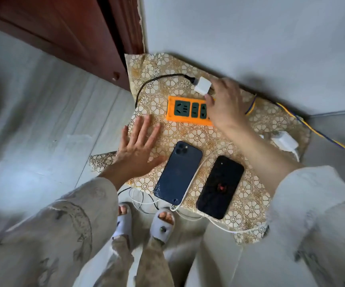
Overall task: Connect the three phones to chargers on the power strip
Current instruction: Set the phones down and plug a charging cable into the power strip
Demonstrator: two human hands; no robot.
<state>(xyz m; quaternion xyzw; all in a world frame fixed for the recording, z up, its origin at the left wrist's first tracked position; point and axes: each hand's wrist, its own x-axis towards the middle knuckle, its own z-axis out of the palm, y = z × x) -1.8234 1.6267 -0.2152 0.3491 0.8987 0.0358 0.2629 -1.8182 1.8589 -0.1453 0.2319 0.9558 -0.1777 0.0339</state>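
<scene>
Head view, near to far. Two phones lie face-down, side by side but apart, on the near part of a small table covered with a beige floral-patterned cloth (198,137): a dark blue phone with a triple-lens camera cluster (178,172) on the left, its lower corner cracked, and a glossy black phone with a small red mark on its back (220,187) on the right; the mark is too small to read, and no other writing is legible. A thin white cable (190,183) runs between the two phones and meets the bottom edge of the blue one. Just left of the blue phone, the left hand (138,150) rests flat on the cloth, fingers spread wide, holding nothing. A white charger block with attached cable (285,141) lies near the table's right edge. Farther back sits an orange power strip with dark green sockets (188,110). The right hand (225,102) overlaps the strip's right end and grips a white cube-shaped charger adapter (202,85) between thumb and fingers, just above the strip's far edge; a black cable (157,79) enters the adapter's far side. A yellow-and-blue twisted cord (291,112) leads off to the right.
</scene>
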